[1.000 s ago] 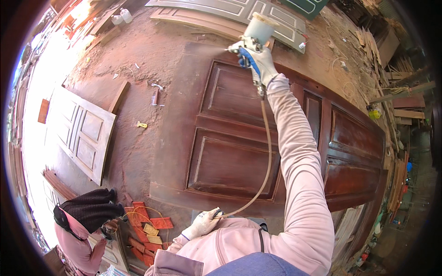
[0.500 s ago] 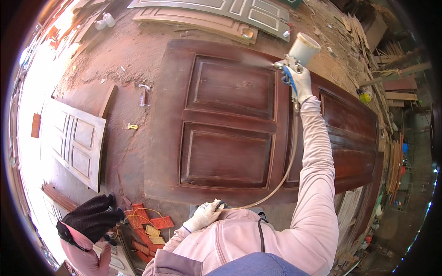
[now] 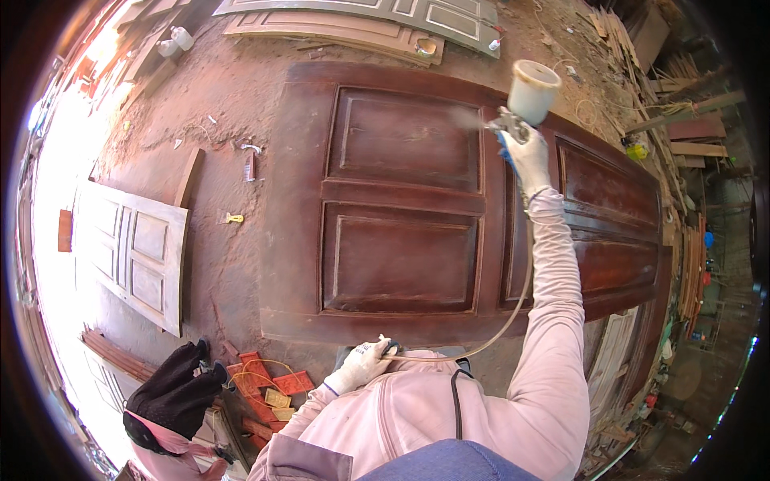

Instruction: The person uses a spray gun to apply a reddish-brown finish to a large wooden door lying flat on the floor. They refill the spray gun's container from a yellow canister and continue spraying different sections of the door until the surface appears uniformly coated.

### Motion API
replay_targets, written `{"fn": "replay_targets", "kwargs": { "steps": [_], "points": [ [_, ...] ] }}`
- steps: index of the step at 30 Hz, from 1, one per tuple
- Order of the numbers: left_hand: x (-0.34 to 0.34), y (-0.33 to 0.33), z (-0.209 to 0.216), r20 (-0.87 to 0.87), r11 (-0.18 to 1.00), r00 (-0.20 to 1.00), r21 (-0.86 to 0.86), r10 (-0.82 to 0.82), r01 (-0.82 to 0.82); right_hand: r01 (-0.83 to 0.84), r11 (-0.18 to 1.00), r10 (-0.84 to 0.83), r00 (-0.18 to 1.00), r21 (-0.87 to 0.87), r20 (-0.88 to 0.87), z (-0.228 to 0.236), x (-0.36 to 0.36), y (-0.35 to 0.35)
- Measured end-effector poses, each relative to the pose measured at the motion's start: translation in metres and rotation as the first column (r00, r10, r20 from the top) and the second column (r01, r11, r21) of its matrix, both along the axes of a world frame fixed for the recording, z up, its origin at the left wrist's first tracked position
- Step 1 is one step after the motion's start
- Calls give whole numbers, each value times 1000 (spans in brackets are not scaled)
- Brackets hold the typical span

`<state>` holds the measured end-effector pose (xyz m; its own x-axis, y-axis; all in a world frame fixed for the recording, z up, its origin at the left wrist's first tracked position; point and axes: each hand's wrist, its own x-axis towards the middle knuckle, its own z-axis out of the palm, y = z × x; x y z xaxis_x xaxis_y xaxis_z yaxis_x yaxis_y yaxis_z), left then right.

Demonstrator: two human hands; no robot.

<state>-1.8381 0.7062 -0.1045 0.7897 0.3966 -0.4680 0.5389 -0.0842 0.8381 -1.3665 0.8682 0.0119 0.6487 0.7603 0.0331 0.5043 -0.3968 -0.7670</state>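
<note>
My right hand (image 3: pixel 529 159), in a white glove with blue on it, is closed round a spray gun (image 3: pixel 508 125) with a white paint cup (image 3: pixel 534 90) on top. A pale mist leaves the nozzle toward the left, over the far part of a dark red-brown panelled wooden door (image 3: pixel 401 192) lying flat before me. From the gun a clear hose (image 3: pixel 505 325) curves down to my left hand (image 3: pixel 361 367), also gloved, which grips the hose close to my body. Part of the hose by my right forearm is hidden.
A grey-white panelled door (image 3: pixel 143 252) lies at the left, and more doors (image 3: pixel 449 20) lie at the far side. Another person (image 3: pixel 172 409) bends at the lower left beside orange-red wood pieces (image 3: pixel 257 385). A yellow-handled tool (image 3: pixel 233 218) rests on the dirt floor.
My right hand and the spray gun have shifted slightly right and nearer, and the cup is tilted differently. My left hand keeps its hold on the hose. The other person's arm has moved.
</note>
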Motion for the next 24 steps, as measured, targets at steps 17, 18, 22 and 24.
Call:
{"fn": "replay_targets", "kwargs": {
  "steps": [17,18,22,24],
  "points": [
    [-43,27,12,-5,1000,1000,4,-12,12,32,988,28,926,154,-376,-16,-55,19],
    [-45,28,10,-13,1000,1000,-10,-21,21,71,989,-26,945,127,-325,-17,-46,8],
    [-49,32,6,-3,999,999,-22,-43,43,221,970,-212,973,-98,90,-3,-36,-23],
    [-48,33,5,10,997,998,-29,-66,66,174,984,-149,904,-26,399,-21,-27,-36]
  ]
}}
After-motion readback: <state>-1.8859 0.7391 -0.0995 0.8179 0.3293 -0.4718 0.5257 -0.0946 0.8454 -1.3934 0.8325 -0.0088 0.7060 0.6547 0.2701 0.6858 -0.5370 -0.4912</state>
